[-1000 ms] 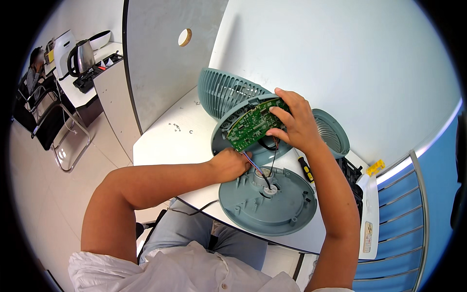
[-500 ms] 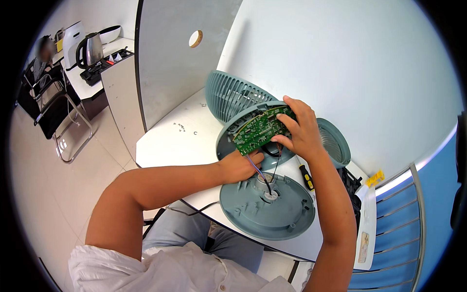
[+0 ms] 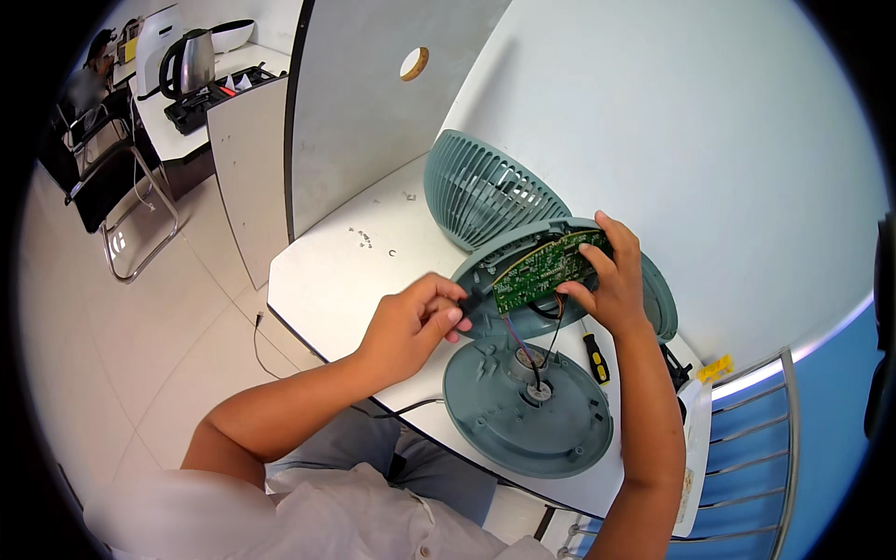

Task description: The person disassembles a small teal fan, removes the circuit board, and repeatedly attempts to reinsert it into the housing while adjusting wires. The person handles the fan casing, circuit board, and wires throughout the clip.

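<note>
My right hand (image 3: 614, 285) grips a green circuit board (image 3: 541, 273), its thumb and fingers at the board's right end and over the rim of a grey-green round housing (image 3: 499, 250). The board stands tilted inside this housing. My left hand (image 3: 411, 329) is beside the housing's left edge, fingers curled together; a dark patch shows at the fingertips, but I cannot tell whether they hold it. Thin wires (image 3: 557, 322) run from the board down to a motor-like hub on a grey-green round base (image 3: 504, 425), which lies nearer to me.
A slatted grey-green cover (image 3: 485, 191) stands behind the housing. A yellow-and-black screwdriver (image 3: 595, 359) lies right of the base. Small screws (image 3: 362, 239) are scattered on the white table (image 3: 327, 280). A grey partition (image 3: 373, 121) rises at the back left; a metal railing (image 3: 789, 448) is at right.
My left hand has come out from under the circuit board and moved left, its fingers curling. My right hand keeps its grip on the board. The whole view has shifted slightly.
</note>
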Demonstrator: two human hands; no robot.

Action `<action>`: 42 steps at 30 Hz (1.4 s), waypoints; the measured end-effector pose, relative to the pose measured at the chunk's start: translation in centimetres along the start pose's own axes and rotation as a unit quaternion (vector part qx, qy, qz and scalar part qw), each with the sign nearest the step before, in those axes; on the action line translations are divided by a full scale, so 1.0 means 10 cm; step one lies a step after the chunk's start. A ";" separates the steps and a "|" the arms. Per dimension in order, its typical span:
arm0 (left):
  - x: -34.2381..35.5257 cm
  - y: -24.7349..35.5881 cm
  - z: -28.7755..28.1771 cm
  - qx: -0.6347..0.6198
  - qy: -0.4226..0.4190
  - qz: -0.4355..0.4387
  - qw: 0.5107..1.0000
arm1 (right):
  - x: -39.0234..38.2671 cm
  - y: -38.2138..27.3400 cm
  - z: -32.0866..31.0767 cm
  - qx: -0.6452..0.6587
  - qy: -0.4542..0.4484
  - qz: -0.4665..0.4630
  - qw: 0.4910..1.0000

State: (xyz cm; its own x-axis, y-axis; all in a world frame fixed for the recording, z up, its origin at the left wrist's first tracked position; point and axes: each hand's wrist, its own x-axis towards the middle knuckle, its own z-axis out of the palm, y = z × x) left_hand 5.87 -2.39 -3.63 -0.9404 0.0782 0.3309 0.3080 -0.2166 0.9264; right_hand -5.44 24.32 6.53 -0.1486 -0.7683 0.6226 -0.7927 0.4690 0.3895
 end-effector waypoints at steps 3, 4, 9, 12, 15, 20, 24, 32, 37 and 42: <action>0.08 0.04 0.01 0.009 0.025 0.049 0.998 | -0.03 0.01 0.02 0.000 -0.008 0.004 1.000; 0.10 0.06 0.04 0.021 0.043 0.074 0.996 | -0.03 0.02 0.04 0.003 -0.005 0.004 1.000; 0.14 0.01 0.13 0.046 0.017 0.011 0.999 | -0.16 0.10 0.07 0.000 0.008 -0.002 1.000; 0.13 -0.08 0.22 -0.143 0.009 -0.054 0.988 | -0.22 0.17 0.09 -0.007 0.004 -0.009 1.000; 0.04 -0.20 0.38 -0.204 0.037 -0.051 0.977 | -0.26 0.20 0.12 -0.013 -0.006 -0.012 1.000; 0.01 -0.34 0.45 -0.244 0.060 -0.093 0.964 | -0.33 0.24 0.08 -0.032 -0.018 -0.014 0.999; 0.02 -0.38 0.62 -0.318 0.065 -0.050 0.944 | -0.32 0.20 0.09 -0.042 -0.004 0.004 0.999; -0.01 -0.35 0.68 -0.385 0.012 -0.088 0.919 | -0.34 0.18 0.06 -0.044 -0.031 0.006 0.999; 0.03 -0.36 0.66 -0.342 0.018 -0.062 0.937 | -0.30 0.17 0.08 -0.035 -0.027 0.002 0.999; 0.13 -0.36 0.66 -0.297 0.068 -0.050 0.951 | -0.30 0.18 0.10 -0.052 -0.022 0.001 0.998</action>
State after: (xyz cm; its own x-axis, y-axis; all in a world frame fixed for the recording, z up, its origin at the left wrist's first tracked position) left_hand 4.53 4.91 -5.35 -0.9832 0.0101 0.1821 0.1173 -0.7298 0.6736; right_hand -6.99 27.07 4.68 -0.1775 -0.7853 0.5931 -0.7277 0.5105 0.4581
